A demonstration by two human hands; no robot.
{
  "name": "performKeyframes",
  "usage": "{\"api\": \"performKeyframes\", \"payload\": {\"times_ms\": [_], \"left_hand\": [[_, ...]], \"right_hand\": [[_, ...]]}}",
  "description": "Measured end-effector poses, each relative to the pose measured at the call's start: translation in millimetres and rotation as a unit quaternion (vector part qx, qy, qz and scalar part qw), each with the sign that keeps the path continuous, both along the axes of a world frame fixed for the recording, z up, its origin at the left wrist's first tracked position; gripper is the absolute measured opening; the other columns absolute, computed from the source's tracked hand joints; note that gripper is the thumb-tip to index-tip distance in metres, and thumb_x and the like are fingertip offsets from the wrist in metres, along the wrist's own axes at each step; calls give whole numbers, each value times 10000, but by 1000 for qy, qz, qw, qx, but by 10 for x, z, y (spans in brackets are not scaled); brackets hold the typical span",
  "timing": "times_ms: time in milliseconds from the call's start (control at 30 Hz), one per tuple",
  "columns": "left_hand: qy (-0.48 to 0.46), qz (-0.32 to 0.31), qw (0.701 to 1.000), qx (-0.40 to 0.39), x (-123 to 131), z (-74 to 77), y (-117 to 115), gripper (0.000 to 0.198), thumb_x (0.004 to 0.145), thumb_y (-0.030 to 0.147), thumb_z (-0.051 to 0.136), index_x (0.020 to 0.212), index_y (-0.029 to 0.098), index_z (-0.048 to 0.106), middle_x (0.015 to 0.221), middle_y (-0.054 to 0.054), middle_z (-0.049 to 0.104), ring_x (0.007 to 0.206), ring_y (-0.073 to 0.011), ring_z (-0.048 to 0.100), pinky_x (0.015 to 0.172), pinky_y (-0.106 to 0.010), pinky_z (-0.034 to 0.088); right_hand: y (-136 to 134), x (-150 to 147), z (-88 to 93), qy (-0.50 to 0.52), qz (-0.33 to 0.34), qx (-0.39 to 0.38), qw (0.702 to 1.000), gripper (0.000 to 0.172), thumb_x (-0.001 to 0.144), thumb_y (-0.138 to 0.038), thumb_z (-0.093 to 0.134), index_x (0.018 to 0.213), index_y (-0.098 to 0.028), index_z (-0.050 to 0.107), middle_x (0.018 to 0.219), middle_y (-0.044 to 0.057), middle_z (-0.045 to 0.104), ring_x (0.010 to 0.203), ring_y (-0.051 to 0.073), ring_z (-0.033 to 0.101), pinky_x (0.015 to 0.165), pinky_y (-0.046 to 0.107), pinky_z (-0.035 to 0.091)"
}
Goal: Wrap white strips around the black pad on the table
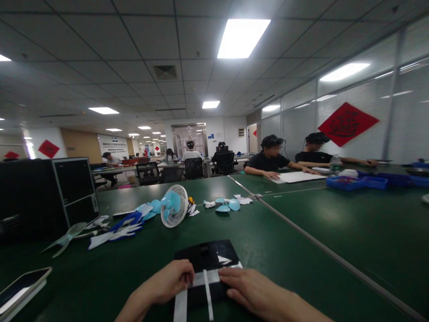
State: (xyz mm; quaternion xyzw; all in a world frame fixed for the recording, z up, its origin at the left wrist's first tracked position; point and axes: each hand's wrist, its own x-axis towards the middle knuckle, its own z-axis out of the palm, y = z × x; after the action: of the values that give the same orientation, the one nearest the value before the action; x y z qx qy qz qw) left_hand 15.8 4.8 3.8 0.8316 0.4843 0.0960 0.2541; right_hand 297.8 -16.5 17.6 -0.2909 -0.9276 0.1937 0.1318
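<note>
A flat black panel [209, 252] with a glossy upper part lies on the green table in front of me. A silver band [200, 279] runs across it, and a narrow white strip [208, 295] crosses that band lengthwise. A wider white strip [180, 306] extends down from beneath my left hand [172, 281]. That hand is closed, fingers curled at the left end of the silver band; what is in them, if anything, is hidden. My right hand [250, 288] lies flat with fingers stretched out, its fingertips on the right end of the band.
A small fan [174, 206], gloves [124, 229] and light-blue fan blades [228, 205] lie beyond the panel. A black computer case [76, 190] stands left, above a phone [23, 288]. Two people [271, 161] sit at the far right, near blue trays [345, 182].
</note>
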Motion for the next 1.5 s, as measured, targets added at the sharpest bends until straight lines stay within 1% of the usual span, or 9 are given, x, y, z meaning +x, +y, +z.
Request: {"api": "performKeyframes", "payload": {"times_ms": [333,533,633,800,933,1067,1167,1333,1500], "left_hand": [[26,24,999,-18,-29,29,2,194,744,174,490,870,207,633,916,2,612,774,-135,541,636,-212,384],[21,28,999,-23,-57,-29,53,203,737,178,507,881,210,646,914,1,628,784,-144,563,647,-221,396],[-1,28,999,-42,-75,-6,74,184,747,241,542,884,205,659,915,4,637,803,-151,577,660,-223,403],[-12,129,991,16,-223,-7,198,271,822,387,485,873,173,643,845,-19,648,780,-165,587,647,-238,406],[89,247,960,92,-574,-176,384,198,850,334,470,902,197,603,952,-37,660,864,-171,606,701,-246,409],[117,297,942,105,-936,-326,527,180,870,296,431,917,199,575,994,-65,660,897,-190,615,734,-273,424],[126,315,934,109,-1081,-386,588,185,875,285,415,932,203,571,1006,-76,663,903,-199,625,753,-291,438],[122,315,936,101,-1144,-448,634,189,865,304,442,953,223,589,1043,-60,668,938,-202,632,771,-291,458],[111,310,941,85,-1149,-478,625,227,864,325,448,1008,231,596,1070,-55,667,959,-204,634,756,-289,482]], "right_hand": [[32,306,24,18,-46,-22,999,391,956,-341,348,1257,-241,576,1281,64,587,1177,209,526,1038,360,369],[77,346,-6,11,-50,-10,999,345,947,-310,385,1191,-253,623,1264,46,600,1244,202,464,1090,383,299],[213,309,-67,22,-89,14,996,333,923,-303,437,1198,-239,614,1296,58,565,1231,213,463,1061,389,337],[521,-8,-65,18,-109,31,993,379,856,-246,531,1230,-211,583,1240,70,576,1131,217,522,985,357,407],[815,-411,-103,4,-78,81,994,377,823,-195,551,1198,-186,595,1161,78,606,1066,215,546,940,332,427],[1083,-698,-249,-32,-79,123,989,282,795,-205,596,1068,-180,661,1052,71,650,1004,222,564,885,311,443],[1168,-754,-303,-50,-90,131,986,232,789,-233,618,1004,-184,688,995,72,668,980,226,573,850,296,445],[1139,-480,-150,-32,-124,136,982,206,812,-258,589,974,-191,697,970,68,666,924,205,588,815,277,435],[1126,286,42,17,-265,142,954,269,835,-323,534,964,-163,707,960,90,682,903,221,610,799,294,444]]}}
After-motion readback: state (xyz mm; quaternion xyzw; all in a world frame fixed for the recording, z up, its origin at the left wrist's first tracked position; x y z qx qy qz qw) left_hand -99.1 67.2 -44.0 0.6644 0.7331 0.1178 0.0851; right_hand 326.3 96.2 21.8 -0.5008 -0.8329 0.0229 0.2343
